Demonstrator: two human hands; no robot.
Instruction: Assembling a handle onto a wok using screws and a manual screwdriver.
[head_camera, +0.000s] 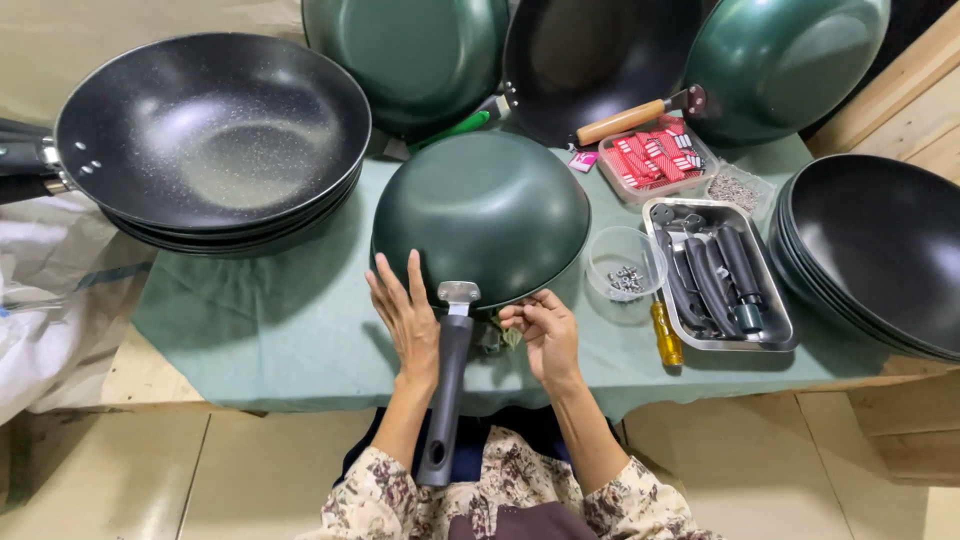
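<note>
Flat-palmed is how the left hand (405, 315) sits, fingers spread open against the rim of the upside-down green wok (482, 215) and beside the dark handle (447, 395), holding nothing, just steadying. Right hand (545, 335) has its fingertips pinched narrow on something tiny at the rim, can't tell what. Wok sits dead centre on the green cloth (270, 330), handle pointing to 6 o'clock toward the person. To my eye the trick is keeping that left palm pressing so the handle bracket (459, 292) stays square. Clear cup of screws (625, 265) is at 3 o'clock, yellow screwdriver (665, 335) around 4, steel tray of handles (720, 275) just past it, all close by.
</note>
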